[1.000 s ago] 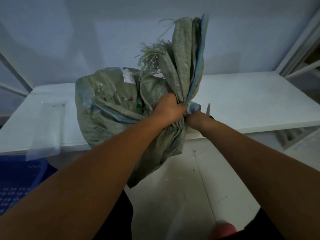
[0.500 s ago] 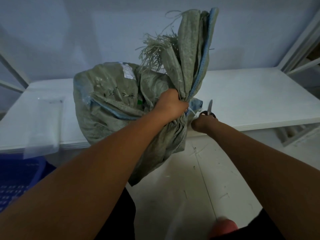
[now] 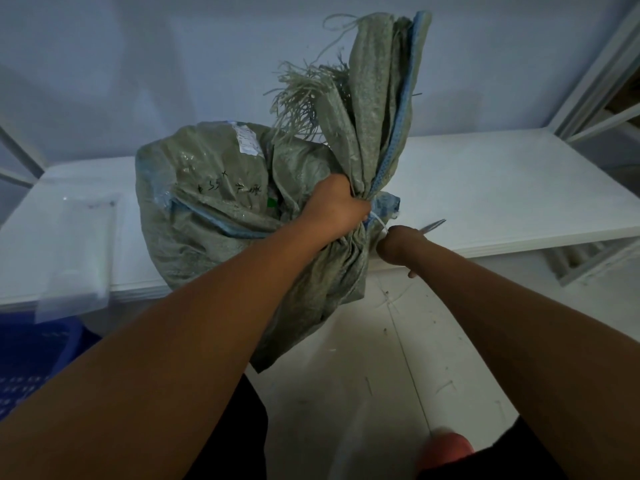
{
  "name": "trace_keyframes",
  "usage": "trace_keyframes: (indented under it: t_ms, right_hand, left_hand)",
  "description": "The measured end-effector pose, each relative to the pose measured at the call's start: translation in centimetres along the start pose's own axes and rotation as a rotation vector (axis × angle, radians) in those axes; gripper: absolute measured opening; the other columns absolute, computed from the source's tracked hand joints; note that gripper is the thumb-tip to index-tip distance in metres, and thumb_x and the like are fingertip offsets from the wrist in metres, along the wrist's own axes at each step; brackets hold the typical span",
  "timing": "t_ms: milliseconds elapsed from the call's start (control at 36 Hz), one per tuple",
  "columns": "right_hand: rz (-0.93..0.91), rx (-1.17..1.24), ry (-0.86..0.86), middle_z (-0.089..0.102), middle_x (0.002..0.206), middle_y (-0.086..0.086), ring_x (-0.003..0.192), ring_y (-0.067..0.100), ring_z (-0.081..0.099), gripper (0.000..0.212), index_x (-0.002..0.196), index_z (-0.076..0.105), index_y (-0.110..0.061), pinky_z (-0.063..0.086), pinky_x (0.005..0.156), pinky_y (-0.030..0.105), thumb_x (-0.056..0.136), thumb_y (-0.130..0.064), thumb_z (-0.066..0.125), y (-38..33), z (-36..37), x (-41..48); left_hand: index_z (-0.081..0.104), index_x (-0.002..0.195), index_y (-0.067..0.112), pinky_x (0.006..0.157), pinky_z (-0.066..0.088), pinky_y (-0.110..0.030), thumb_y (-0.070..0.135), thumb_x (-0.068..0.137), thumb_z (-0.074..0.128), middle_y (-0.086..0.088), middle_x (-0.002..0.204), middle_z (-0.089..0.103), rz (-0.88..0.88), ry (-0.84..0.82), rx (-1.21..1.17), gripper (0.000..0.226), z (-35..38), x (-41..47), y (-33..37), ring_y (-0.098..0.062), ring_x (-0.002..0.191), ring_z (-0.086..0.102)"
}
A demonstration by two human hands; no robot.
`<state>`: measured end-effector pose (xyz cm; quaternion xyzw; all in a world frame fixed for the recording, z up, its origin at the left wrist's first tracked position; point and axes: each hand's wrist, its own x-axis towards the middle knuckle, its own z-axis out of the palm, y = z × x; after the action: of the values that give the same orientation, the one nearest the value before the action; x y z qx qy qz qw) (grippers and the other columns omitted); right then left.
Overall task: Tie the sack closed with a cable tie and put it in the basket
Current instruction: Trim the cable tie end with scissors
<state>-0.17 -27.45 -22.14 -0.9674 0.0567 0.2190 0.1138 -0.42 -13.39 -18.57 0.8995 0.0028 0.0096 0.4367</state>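
At the front edge of the white tabletop (image 3: 502, 188), a bit left of the middle, I've got the green woven sack (image 3: 214, 216) resting with its lower end hanging off over the floor. My left hand (image 3: 337, 206) is clenched tight around the gathered neck, and the frayed top of the sack stands up above my fist. A white cable tie (image 3: 379, 225) is looped round the neck just below that fist, and its tail runs across to my right hand (image 3: 398, 245), which is closed around it right beside the sack. A pair of scissors (image 3: 433, 225) lies on the tabletop just behind my right hand, blades pointing toward the right end. Over by the left end there's a clear plastic bag (image 3: 76, 244) drooping over the front edge, and the blue basket (image 3: 31, 358) sits on the floor below it, well apart from the sack.
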Motion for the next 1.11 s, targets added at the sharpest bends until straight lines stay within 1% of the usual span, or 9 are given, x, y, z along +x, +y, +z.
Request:
trace_keyframes:
  t_ms: [167, 250, 361, 500, 583, 694, 778, 889, 1111]
  right_hand:
    - [-0.02, 0.026, 0.116, 0.064, 0.126, 0.021, 0.118, 0.038, 0.062, 0.03, 0.122, 0.063, 0.001, 0.051, 0.089, 0.039, 0.1, -0.011, 0.047, 0.7, 0.0, -0.4]
    - [-0.021, 0.02, 0.173, 0.064, 0.124, 0.021, 0.117, 0.038, 0.061, 0.029, 0.121, 0.064, -0.001, 0.046, 0.083, 0.036, 0.1, -0.014, 0.048, 1.0, 0.1, -0.3]
    - [-0.01, -0.036, 0.229, 0.064, 0.128, 0.017, 0.119, 0.032, 0.063, 0.028, 0.123, 0.062, -0.003, 0.051, 0.091, 0.033, 0.099, -0.016, 0.055, 1.2, 0.5, -0.1]
    - [-0.001, -0.059, 0.241, 0.064, 0.127, 0.015, 0.116, 0.03, 0.064, 0.049, 0.142, 0.045, 0.001, 0.046, 0.077, 0.031, 0.096, -0.011, 0.058, 2.1, 0.6, 0.3]
    - [0.01, -0.046, 0.247, 0.066, 0.124, 0.017, 0.114, 0.032, 0.065, 0.036, 0.13, 0.058, 0.001, 0.052, 0.084, 0.032, 0.096, -0.011, 0.06, 2.4, 0.3, 0.6]
    - [0.034, -0.01, 0.274, 0.067, 0.124, 0.016, 0.114, 0.033, 0.065, 0.043, 0.134, 0.058, -0.002, 0.052, 0.088, 0.032, 0.092, -0.011, 0.063, 2.7, 0.1, 0.8]
    - [0.052, -0.045, 0.288, 0.068, 0.12, 0.013, 0.111, 0.031, 0.066, 0.039, 0.129, 0.062, -0.006, 0.05, 0.082, 0.031, 0.09, -0.011, 0.063, 2.8, 0.1, 0.8]
    - [0.07, -0.176, 0.313, 0.069, 0.109, 0.007, 0.103, 0.027, 0.068, 0.031, 0.121, 0.066, -0.01, 0.045, 0.073, 0.028, 0.09, -0.013, 0.064, 2.6, 0.1, 0.5]
    - [0.081, -0.123, 0.335, 0.07, 0.106, 0.007, 0.101, 0.028, 0.069, 0.024, 0.112, 0.068, -0.011, 0.044, 0.071, 0.028, 0.09, -0.018, 0.066, 3.0, 0.5, 1.1]
  left_hand:
    - [0.073, 0.094, -0.008, 0.062, 0.049, -0.028, 0.013, 0.082, 0.071, -0.022, 0.095, 0.073, 0.018, -0.007, -0.008, 0.025, 0.1, 0.2, -0.3, -0.027, 0.084, 0.069]
    - [0.073, 0.094, -0.008, 0.058, 0.045, -0.024, 0.014, 0.083, 0.072, -0.018, 0.091, 0.073, 0.018, -0.005, -0.002, 0.024, 0.1, 0.2, -0.2, -0.019, 0.074, 0.064]
    - [0.073, 0.092, -0.008, 0.055, 0.044, -0.022, 0.014, 0.083, 0.072, -0.017, 0.09, 0.073, 0.023, 0.004, 0.0, 0.024, 0.1, 0.3, -0.2, -0.017, 0.071, 0.063]
    - [0.072, 0.094, -0.009, 0.058, 0.045, -0.024, 0.013, 0.083, 0.072, -0.019, 0.092, 0.073, 0.025, 0.011, 0.009, 0.024, 0.2, 0.3, -0.1, -0.02, 0.077, 0.066]
    - [0.072, 0.095, -0.008, 0.061, 0.05, -0.027, 0.014, 0.083, 0.071, -0.019, 0.093, 0.073, 0.031, 0.01, 0.007, 0.025, 0.1, 0.3, -0.1, -0.024, 0.083, 0.069]
    - [0.072, 0.094, -0.008, 0.051, 0.04, -0.022, 0.014, 0.083, 0.07, -0.02, 0.092, 0.072, 0.021, 0.007, 0.029, 0.025, 0.0, 0.3, -0.1, -0.017, 0.072, 0.061]
    - [0.072, 0.094, -0.009, 0.053, 0.041, -0.023, 0.014, 0.083, 0.07, -0.018, 0.09, 0.072, 0.019, 0.0, 0.023, 0.025, -0.1, 0.3, -0.1, -0.02, 0.076, 0.066]
    - [0.07, 0.092, -0.01, 0.048, 0.037, -0.021, 0.013, 0.082, 0.071, -0.007, 0.074, 0.061, 0.02, -0.007, 0.029, 0.025, -0.1, 0.3, -0.1, -0.012, 0.062, 0.054]
    - [0.072, 0.092, -0.007, 0.054, 0.043, -0.023, 0.014, 0.082, 0.071, -0.018, 0.09, 0.071, 0.017, -0.013, 0.029, 0.024, -0.1, 0.4, -0.2, -0.016, 0.069, 0.06]
